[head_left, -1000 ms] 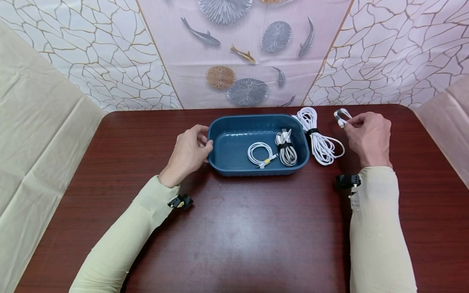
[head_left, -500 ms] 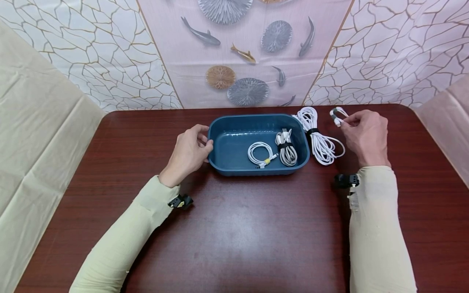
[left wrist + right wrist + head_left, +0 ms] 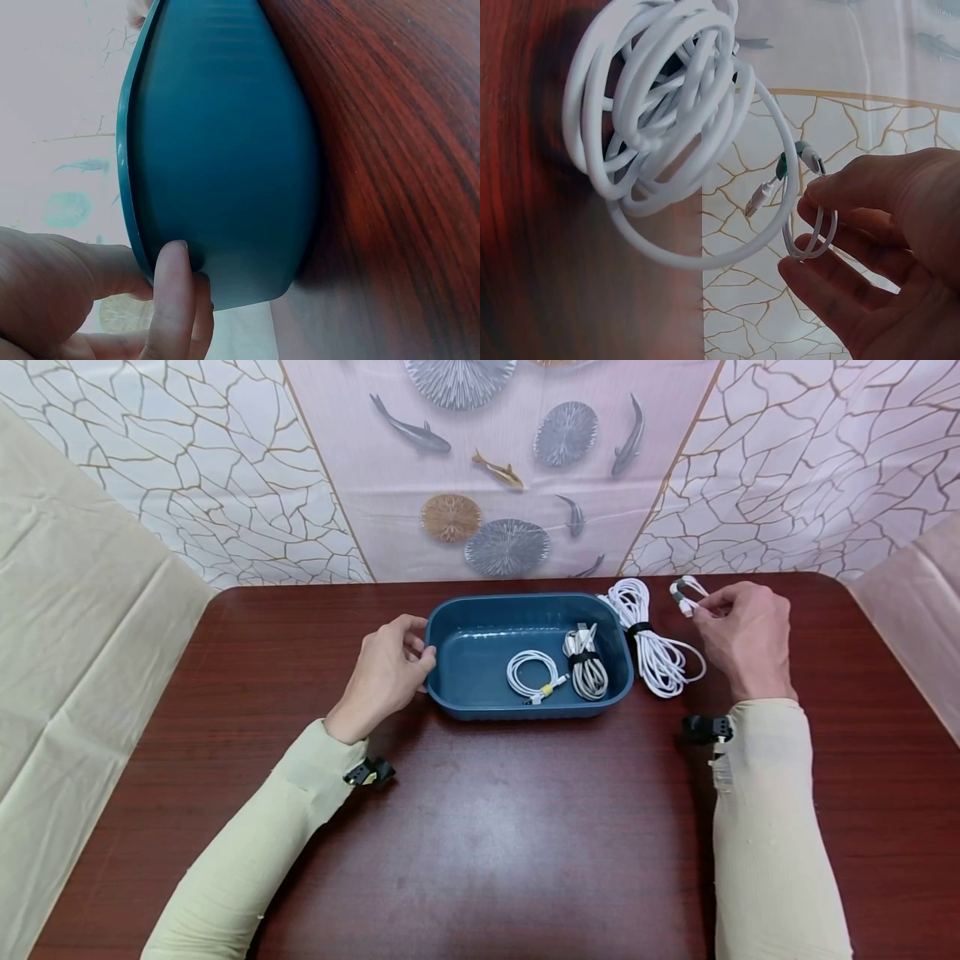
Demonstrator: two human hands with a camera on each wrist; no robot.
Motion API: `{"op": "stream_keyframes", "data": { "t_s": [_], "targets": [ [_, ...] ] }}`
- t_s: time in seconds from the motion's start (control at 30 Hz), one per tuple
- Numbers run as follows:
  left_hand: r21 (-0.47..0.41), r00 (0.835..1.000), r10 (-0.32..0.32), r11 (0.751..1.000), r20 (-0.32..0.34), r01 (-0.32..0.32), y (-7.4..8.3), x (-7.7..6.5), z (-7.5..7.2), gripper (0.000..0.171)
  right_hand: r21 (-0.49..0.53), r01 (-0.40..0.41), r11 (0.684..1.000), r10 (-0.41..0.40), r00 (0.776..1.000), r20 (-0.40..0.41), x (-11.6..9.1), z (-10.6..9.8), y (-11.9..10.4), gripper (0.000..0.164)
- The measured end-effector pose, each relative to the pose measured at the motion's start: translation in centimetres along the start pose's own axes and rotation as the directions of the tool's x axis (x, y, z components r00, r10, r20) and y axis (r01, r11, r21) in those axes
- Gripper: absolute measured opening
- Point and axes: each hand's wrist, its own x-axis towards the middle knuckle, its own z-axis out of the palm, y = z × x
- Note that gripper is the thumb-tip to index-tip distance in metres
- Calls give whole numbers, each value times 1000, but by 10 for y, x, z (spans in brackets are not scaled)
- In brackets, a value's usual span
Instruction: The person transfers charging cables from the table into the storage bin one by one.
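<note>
My left hand (image 3: 384, 672) pinches the left end of a blue plastic bin (image 3: 472, 672), with fingers and thumb at its rim (image 3: 126, 172). Inside the bin lie a coiled white charging cable (image 3: 547, 690) with a yellow tie and a grey-white USB cable bundle (image 3: 590, 678) with a black strap. Over on the right, my right hand (image 3: 745, 639) pinches a short white charging cable (image 3: 683, 602) held by a green tie (image 3: 782, 166). Both its plugs show in the right wrist view, and it hangs raised beside the long cable.
A long white cable bundle (image 3: 663, 662), bound with a black strap (image 3: 640, 628), lies against the bin's right side. The dark red wooden table (image 3: 480, 835) ends at a patterned cloth backdrop (image 3: 517, 477) behind the bin. Beige cloth (image 3: 67, 693) hangs at the left.
My right hand has moved slightly left and back with the short charging cable, towards the long cable bundle. The left hand and the bin have stayed still.
</note>
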Motion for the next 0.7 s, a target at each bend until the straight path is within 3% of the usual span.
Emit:
{"op": "stream_keyframes", "data": {
  "t_s": [0.7],
  "targets": [
    [-8, 1000, 2, 1000, 0, -2, -1, 0, 0, 41, 5, 41, 999, -41, 999, -8, -3, 3, -13, 26]
  ]
}}
